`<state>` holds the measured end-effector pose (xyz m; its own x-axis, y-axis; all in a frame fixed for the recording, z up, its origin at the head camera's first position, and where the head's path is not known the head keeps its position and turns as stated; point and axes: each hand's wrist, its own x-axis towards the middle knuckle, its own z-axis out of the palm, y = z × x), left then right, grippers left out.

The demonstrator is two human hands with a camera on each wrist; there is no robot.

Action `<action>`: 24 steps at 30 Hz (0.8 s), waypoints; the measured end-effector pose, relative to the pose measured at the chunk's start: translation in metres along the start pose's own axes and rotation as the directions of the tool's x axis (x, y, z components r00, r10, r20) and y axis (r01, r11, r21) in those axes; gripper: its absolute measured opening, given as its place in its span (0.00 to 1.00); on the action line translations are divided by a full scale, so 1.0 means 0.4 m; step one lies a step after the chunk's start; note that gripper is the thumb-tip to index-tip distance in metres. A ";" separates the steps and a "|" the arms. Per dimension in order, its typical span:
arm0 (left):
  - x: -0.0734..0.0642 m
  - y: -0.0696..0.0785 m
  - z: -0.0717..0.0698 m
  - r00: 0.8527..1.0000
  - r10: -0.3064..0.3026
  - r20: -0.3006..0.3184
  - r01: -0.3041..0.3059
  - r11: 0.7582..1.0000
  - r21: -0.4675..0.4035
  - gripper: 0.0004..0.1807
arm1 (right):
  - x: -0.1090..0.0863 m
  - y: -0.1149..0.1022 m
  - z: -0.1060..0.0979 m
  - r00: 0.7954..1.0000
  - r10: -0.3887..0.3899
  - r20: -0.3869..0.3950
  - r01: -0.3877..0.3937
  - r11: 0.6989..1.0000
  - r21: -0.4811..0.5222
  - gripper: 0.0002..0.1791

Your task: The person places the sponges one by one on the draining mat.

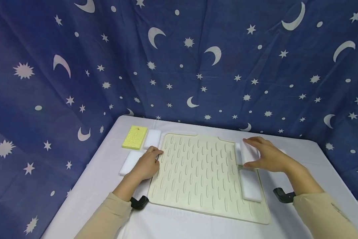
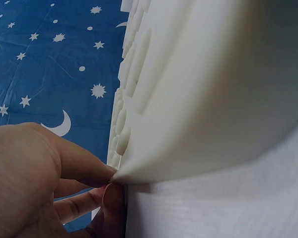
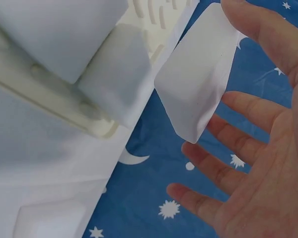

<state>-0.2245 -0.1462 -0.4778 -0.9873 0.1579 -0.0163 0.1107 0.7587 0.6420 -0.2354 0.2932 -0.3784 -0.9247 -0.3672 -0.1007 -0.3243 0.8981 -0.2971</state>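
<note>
A cream mat (image 1: pixel 197 176) with raised oval ridges lies on the table. My left hand (image 1: pixel 147 164) is at its left edge; in the left wrist view, thumb and finger pinch the mat's rim (image 2: pixel 139 173). Between the thumb and fingers of my right hand (image 1: pixel 270 154) is a white sponge block (image 3: pixel 198 74), held above the mat's right side. Two more white sponges rest on the mat there: one nearer me (image 1: pixel 251 186) and one farther back (image 1: pixel 238 153), partly hidden behind the held one.
Left of the mat lie a yellow sponge (image 1: pixel 134 137) and two white sponges, one at the back (image 1: pixel 152 138) and one in front (image 1: pixel 130 162). Another white block (image 3: pixel 49 220) shows on the white tablecloth (image 1: pixel 179 225). A blue star-patterned curtain (image 1: pixel 179 66) hangs behind.
</note>
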 end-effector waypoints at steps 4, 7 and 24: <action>0.001 -0.002 0.001 1.000 -0.001 0.001 0.001 1.000 0.002 0.25 | 0.015 -0.008 0.001 1.000 -0.011 0.003 0.011 1.000 0.003 0.58; 0.002 -0.003 0.003 1.000 0.000 0.000 0.000 1.000 0.005 0.25 | 0.027 -0.010 0.005 1.000 -0.023 0.003 0.023 1.000 -0.002 0.57; 0.001 0.001 0.003 1.000 0.002 0.000 -0.002 1.000 0.012 0.24 | 0.094 -0.043 0.027 0.999 -0.018 0.038 0.019 0.999 -0.028 0.55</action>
<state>-0.2245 -0.1451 -0.4784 -0.9871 0.1593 -0.0146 0.1142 0.7658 0.6329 -0.2626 0.2613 -0.3873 -0.9103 -0.3923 -0.1318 -0.3472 0.8972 -0.2727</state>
